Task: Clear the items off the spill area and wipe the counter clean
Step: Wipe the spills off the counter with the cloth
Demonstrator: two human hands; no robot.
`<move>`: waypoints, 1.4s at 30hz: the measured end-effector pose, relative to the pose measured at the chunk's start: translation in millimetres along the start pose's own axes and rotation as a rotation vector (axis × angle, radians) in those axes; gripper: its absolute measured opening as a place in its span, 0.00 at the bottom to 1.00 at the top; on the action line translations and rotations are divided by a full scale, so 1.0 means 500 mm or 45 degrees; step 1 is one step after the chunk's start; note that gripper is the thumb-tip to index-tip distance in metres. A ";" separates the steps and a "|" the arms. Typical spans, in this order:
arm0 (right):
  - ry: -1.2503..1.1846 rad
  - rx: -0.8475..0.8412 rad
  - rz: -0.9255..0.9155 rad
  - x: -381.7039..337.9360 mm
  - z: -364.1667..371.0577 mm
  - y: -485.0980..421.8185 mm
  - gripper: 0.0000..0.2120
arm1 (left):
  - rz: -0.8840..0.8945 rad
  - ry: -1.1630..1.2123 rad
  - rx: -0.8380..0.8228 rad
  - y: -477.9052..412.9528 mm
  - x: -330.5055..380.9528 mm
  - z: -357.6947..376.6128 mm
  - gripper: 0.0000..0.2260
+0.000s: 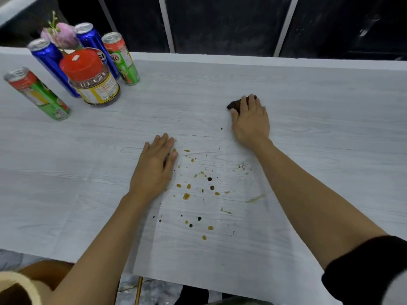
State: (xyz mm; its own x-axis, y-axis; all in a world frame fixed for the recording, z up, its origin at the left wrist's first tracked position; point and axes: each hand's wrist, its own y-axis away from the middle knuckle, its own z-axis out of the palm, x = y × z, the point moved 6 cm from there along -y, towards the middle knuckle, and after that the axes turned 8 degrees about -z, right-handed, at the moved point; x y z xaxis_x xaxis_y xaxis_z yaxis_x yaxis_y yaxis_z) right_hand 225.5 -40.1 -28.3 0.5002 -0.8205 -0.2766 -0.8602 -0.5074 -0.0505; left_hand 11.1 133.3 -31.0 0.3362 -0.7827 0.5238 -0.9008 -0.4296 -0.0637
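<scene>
On the counter (308,89): brown spill drops (198,190) between our hands.
Our left hand (154,168): flat, released.
Our right hand (251,122): pressing dark cloth (234,105).

My right arm (308,194) is bare from the wrist to just short of the elbow, where a black sleeve (363,267) begins. The sleeve's edge is thick and soft-looking, gathered into a rounded roll of matte, dark cloth. Past it, in the very corner of the view, shows a strip of pale grey-white fabric (396,291); I cannot tell whether it belongs to the same garment. My left arm (103,238) is bare along all its visible length. My left grip (154,168) and right grip (251,119) are bare too.
</scene>
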 end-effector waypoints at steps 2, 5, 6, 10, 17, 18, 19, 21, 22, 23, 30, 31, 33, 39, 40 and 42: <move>-0.006 -0.037 -0.126 -0.050 0.016 -0.012 0.27 | 0.002 0.001 -0.001 -0.001 -0.003 0.001 0.22; -0.045 -0.080 -0.286 -0.102 0.033 0.005 0.25 | -0.007 0.050 0.002 0.001 -0.003 -0.001 0.21; -0.054 -0.099 -0.326 -0.113 0.036 0.016 0.25 | -0.011 0.079 0.006 0.002 -0.001 -0.003 0.21; -0.042 -0.145 -0.457 -0.150 0.048 0.071 0.25 | -0.016 0.199 0.036 0.008 0.007 -0.014 0.19; -0.067 -0.192 -0.683 -0.208 0.039 0.219 0.24 | -0.125 0.547 0.166 0.032 0.011 -0.050 0.16; -0.112 -0.214 -0.765 -0.212 0.034 0.246 0.24 | -0.150 0.606 0.148 0.040 0.009 -0.057 0.17; -0.162 -0.219 -0.816 -0.205 0.029 0.265 0.23 | -0.157 0.627 0.116 0.050 0.004 -0.062 0.17; -0.189 -0.049 -0.736 -0.165 0.007 0.256 0.21 | -0.086 0.469 0.072 0.068 -0.008 -0.070 0.19; -0.170 0.071 -0.586 -0.135 -0.002 0.232 0.21 | -0.048 0.338 0.054 0.075 -0.020 -0.069 0.20; -0.149 0.137 -0.402 -0.107 -0.007 0.204 0.21 | -0.036 0.228 0.039 0.080 -0.036 -0.066 0.21; -0.019 -0.043 -0.366 -0.204 0.047 0.071 0.24 | -0.127 0.182 0.082 0.090 -0.066 -0.058 0.20; -0.022 -0.090 -0.416 -0.231 0.055 0.066 0.24 | -0.157 0.252 0.118 0.091 -0.066 -0.064 0.19; -0.054 -0.183 -0.561 -0.278 0.066 0.078 0.23 | -0.271 0.487 0.214 0.095 -0.077 -0.085 0.17; -0.391 -0.119 -0.734 -0.305 0.061 0.151 0.22 | -0.274 0.774 0.306 0.057 -0.065 -0.114 0.14; -0.457 -0.049 -0.657 -0.293 0.049 0.160 0.23 | -0.201 0.751 0.259 0.035 -0.054 -0.109 0.14; -0.514 0.060 -0.473 -0.259 0.030 0.189 0.23 | 0.041 0.636 0.080 -0.010 -0.023 -0.088 0.16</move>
State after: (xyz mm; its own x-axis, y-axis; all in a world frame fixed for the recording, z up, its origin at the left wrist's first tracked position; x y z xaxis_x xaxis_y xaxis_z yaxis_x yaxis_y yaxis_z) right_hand 77.9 22.3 -11.5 0.7016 -0.4174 -0.5776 -0.6409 -0.7239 -0.2553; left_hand -0.3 164.7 0.8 0.1222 -0.4915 0.8623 -0.8849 -0.4474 -0.1297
